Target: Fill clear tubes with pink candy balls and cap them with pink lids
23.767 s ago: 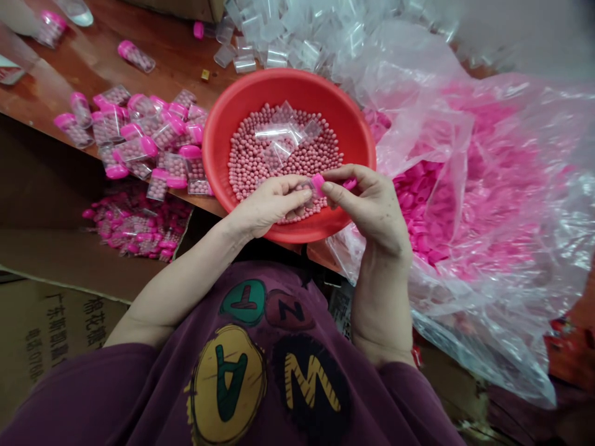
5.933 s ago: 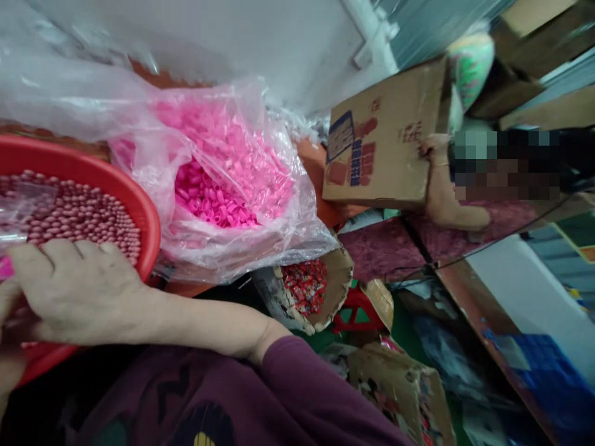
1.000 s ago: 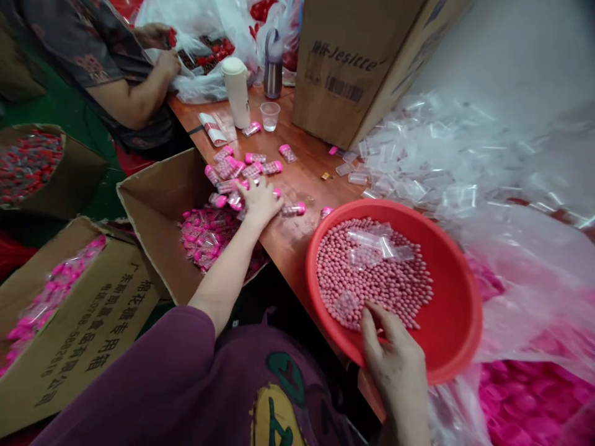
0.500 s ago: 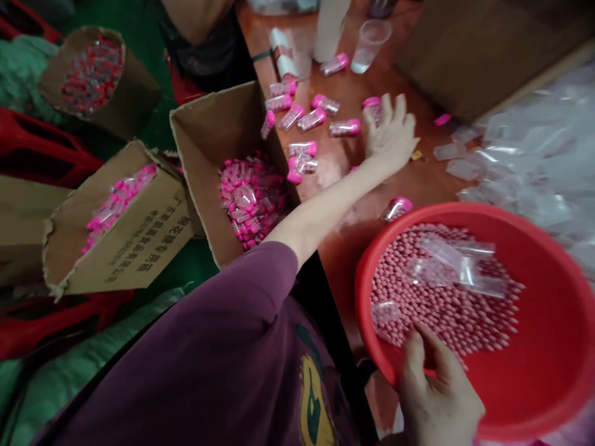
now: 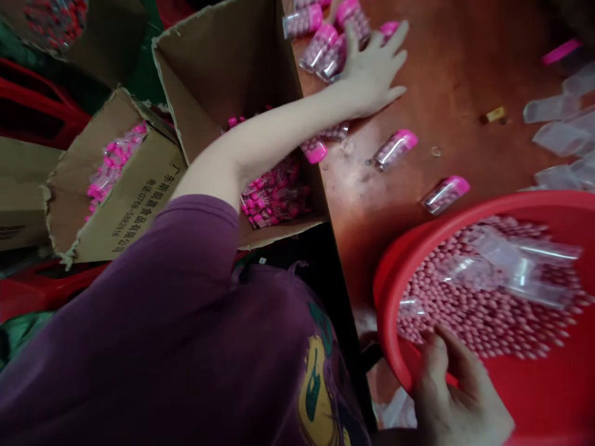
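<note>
My left hand (image 5: 372, 77) reaches across the table with its fingers spread, palm down. It lies beside a cluster of small clear bottles with pink caps, such as one bottle (image 5: 318, 46) near its thumb, filled with pink beads. Two more capped bottles, a nearer one (image 5: 395, 150) and another (image 5: 445, 194), rest on the table toward the basin. My right hand (image 5: 460, 390) is at the near rim of a red basin (image 5: 388, 297), thumb and forefinger pinched together. What they hold, if anything, is hidden. Pink beads (image 5: 465, 316) and several clear empty bottles (image 5: 515, 266) lie in the basin.
A cardboard box (image 5: 214, 62) of pink-capped bottles stands against the table's left edge. Another carton (image 5: 139, 204) with more sits farther left. Loose clear containers (image 5: 562, 136) are piled at the right. A small yellow piece (image 5: 493, 115) lies on the table.
My left hand has swept left toward the box, and bottles have bunched at the table edge beside it. The view has shifted closer. My right hand stays pinched at the basin.
</note>
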The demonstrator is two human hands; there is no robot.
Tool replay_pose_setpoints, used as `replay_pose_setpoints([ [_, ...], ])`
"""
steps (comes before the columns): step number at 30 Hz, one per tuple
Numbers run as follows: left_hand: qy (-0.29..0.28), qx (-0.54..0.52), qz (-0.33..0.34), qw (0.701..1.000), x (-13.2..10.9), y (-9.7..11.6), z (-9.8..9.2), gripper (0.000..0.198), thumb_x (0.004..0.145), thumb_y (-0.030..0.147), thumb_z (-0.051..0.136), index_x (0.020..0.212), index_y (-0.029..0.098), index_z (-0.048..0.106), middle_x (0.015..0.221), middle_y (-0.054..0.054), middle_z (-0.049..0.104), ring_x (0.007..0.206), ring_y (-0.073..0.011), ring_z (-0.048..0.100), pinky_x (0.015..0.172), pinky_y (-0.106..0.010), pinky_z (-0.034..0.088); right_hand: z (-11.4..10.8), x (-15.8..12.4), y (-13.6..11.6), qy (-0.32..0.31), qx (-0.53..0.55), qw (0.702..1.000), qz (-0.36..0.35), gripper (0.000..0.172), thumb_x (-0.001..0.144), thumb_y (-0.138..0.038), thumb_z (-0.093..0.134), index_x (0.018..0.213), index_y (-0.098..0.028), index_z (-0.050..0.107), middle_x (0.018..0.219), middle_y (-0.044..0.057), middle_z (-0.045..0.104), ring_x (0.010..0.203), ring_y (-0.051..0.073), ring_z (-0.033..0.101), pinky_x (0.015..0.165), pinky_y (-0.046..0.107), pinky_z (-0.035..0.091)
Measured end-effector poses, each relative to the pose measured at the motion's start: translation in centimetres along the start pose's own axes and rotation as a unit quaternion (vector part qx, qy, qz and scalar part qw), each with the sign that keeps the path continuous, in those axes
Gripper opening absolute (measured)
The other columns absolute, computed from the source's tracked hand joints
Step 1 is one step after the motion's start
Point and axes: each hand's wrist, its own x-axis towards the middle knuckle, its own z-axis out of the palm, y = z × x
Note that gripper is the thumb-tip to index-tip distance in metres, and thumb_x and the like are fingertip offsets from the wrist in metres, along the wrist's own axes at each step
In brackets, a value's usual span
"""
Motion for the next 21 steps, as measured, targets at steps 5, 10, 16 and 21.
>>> replay_pose_setpoints([
  [5,-0.037,-0.021,-0.034,0.999,-7.4,-5.4,-0.8,0.073,0.111,0.05,0.06,0.174,0.015,0.044,0.194,-0.008,0.015,0.176,-0.0478,0.019,0.137,-0.078,0.02,-0.1,0.3,-1.7,0.027,-0.006,0.997,0.076,0.066,0.104,-0.068,0.063,0.143,-0.017,0.081,0.121,0.018,0.085,0.105,0.04,0.08,0.102,0.055,0.061],
  [10,0.007,-0.024,-0.095,0.995,-13.5,-4.2,-2.3,0.046,0.108,0.036,0.068,0.145,0.01,0.074,0.173,-0.019,0.053,0.156,-0.0509,0.045,0.139,-0.081,0.017,0.3,0.6,-0.3,0.051,0.018,0.999,0.004,0.053,0.1,-0.06,0.067,0.12,-0.015,0.086,0.111,0.018,0.088,0.093,0.031,0.082,0.091,0.044,0.066],
  [16,0.006,-0.041,0.14,0.989,-14.0,3.7,0.0,0.053,0.104,0.038,0.069,0.146,0.007,0.072,0.147,-0.024,0.07,0.149,-0.046,0.056,0.139,-0.067,0.029,0.3,1.0,-0.3,0.051,0.027,0.998,-0.023,0.04,0.102,-0.05,0.064,0.114,-0.018,0.085,0.11,0.016,0.089,0.097,0.029,0.085,0.088,0.041,0.07],
  [21,0.016,-0.195,0.374,0.907,-10.2,11.2,5.2,0.071,0.096,0.031,0.075,0.164,0.027,0.059,0.184,-0.015,0.042,0.176,-0.0455,0.027,0.142,-0.075,0.013,0.2,1.1,-0.7,0.045,0.015,0.999,-0.011,0.044,0.101,-0.054,0.063,0.111,-0.018,0.085,0.105,0.015,0.089,0.092,0.029,0.086,0.087,0.041,0.071],
])
